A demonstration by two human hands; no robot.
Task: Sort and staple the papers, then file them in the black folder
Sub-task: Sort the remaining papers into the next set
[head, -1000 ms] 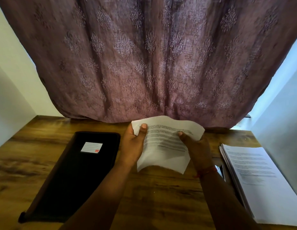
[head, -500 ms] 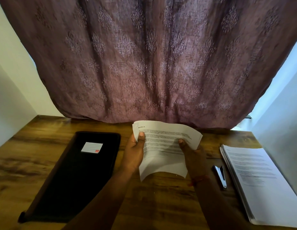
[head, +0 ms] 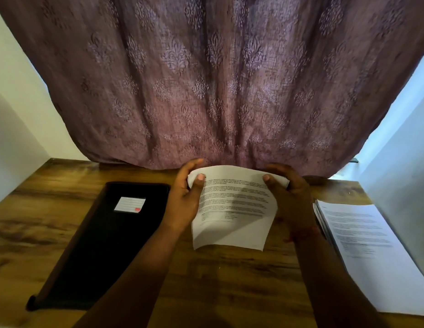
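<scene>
Mauve patterned curtain point(head: 211, 79) fills the top of the head view, hanging down to the back edge of a wooden desk point(head: 218, 280), with pale walls at both sides.

On to the container: the black folder point(head: 106, 245) lies closed and flat at lower left of the frame, a white label point(head: 130, 204) with a small red mark on its cover. Closed as it is, what it holds cannot be told. Nothing rests on top of it.

Centre frame, a printed paper bundle point(head: 232, 209) is up off the desk, top edge curling back toward the curtain, lower edge hanging free above the wood. The left hand point(head: 185, 197) grips its upper left corner, thumb on the printed face and fingers curled behind. The right hand point(head: 289, 197) grips the upper right corner the same way, thumb in front, fingers wrapped over the edge. A reddish thread point(head: 303, 233) shows at the right wrist.

At right of the frame a thick stack of printed papers point(head: 372, 252) lies flat on the desk, well apart from the folder, just beside the right forearm.

Against half a second ago: both hands have slid up from the sheet's sides to its top corners, and the bundle now bows more at the top. The stapler that lay between the right wrist and the stack is now hidden behind the forearm. Folder and stack have not moved.
</scene>
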